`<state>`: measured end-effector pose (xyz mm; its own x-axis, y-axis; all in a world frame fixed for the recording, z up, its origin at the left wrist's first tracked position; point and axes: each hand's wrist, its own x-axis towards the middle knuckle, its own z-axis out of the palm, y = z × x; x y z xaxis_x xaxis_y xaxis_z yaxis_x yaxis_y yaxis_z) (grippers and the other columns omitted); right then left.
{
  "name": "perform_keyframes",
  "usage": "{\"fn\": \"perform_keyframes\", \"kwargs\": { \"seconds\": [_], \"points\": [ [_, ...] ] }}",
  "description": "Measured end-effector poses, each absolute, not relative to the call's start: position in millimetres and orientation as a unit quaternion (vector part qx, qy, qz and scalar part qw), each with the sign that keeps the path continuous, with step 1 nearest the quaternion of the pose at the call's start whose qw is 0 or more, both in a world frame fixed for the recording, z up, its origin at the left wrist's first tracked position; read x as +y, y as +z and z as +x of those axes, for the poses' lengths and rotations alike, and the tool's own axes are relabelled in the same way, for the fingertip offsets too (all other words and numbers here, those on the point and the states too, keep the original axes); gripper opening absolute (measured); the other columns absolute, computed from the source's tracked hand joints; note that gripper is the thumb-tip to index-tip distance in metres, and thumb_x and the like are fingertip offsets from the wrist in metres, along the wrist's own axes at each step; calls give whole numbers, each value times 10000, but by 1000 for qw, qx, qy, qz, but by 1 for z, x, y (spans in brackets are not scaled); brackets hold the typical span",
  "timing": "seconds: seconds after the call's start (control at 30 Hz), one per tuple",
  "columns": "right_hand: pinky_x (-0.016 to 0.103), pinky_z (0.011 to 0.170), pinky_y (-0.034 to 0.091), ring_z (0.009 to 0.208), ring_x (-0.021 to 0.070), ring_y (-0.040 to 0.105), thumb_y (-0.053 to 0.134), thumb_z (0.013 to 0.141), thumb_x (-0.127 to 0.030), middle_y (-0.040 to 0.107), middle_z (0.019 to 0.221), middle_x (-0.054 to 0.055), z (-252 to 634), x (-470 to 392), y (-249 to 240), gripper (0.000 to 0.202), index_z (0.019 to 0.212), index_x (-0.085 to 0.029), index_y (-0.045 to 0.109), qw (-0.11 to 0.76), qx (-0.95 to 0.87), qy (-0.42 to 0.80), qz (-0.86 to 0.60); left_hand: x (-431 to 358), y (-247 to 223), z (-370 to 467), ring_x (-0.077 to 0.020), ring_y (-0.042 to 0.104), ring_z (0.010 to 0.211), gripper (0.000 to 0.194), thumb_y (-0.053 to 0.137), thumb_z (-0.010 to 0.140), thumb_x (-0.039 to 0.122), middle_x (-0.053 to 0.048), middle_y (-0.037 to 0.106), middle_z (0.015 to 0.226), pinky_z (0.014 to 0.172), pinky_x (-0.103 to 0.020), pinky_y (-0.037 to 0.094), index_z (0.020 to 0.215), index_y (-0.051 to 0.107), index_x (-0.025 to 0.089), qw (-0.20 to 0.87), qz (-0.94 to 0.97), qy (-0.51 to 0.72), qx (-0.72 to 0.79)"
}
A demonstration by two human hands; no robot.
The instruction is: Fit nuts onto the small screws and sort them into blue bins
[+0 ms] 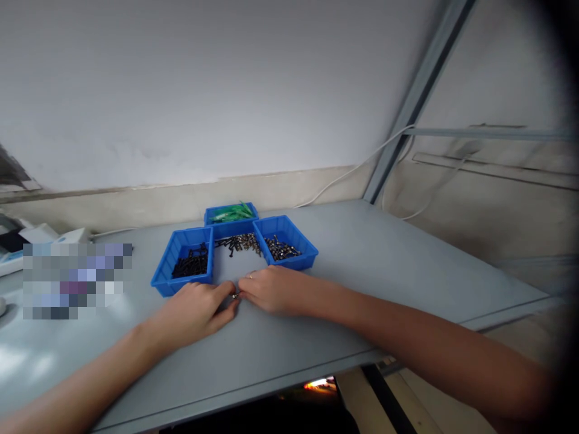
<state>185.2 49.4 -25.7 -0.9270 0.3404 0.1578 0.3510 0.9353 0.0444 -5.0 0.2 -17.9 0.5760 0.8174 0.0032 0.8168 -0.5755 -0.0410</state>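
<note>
While the left hand [195, 306] pinches a metal piece [234, 296], the right hand [275, 290] adjoins it, grip unclear.

Soft, rather dim light greys the wall [226, 90], while pale glare spots the left of the table [280, 349], where a blocky pixelated patch [76, 280] hides detail. Black vignetting curves down the right edge, wide-angle stretching shows toward the borders, and the small metal piece [234, 296] looks soft.

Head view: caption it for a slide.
Left hand and right hand meet at a small metal part, before three blue plastic bins.
</note>
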Motion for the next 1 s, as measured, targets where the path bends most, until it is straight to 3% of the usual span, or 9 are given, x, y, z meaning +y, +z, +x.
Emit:
{"fn": "perform_keyframes", "kwargs": {
  "seconds": [0.6,0.8,1.0],
  "points": [
    [251,505,365,628,142,566,411,869,-134,624,772,48,185,49,-24,113,872,-132,524,80,-979,10,-187,0,-19,-6,-164,621,657,291,290,929,369,-11,607,709,594,-264,456,887,512,186,-16,-880,-53,-471],
    [258,563,380,661,147,568,380,897,-215,625,747,53,185,47,-19,198,811,-134,538,79,-971,58,-216,-3,-16,-5,-161,620,657,287,312,926,359,-11,615,715,590,-262,459,894,537,185,8,-893,-59,-447],
    [240,499,306,590,129,519,440,849,-266,594,659,26,190,40,-2,204,725,-152,554,59,-954,97,-277,-1,-16,-8,-152,608,605,262,343,918,361,7,600,670,541,-243,431,879,539,193,32,-894,-40,-445]
  ]
}}
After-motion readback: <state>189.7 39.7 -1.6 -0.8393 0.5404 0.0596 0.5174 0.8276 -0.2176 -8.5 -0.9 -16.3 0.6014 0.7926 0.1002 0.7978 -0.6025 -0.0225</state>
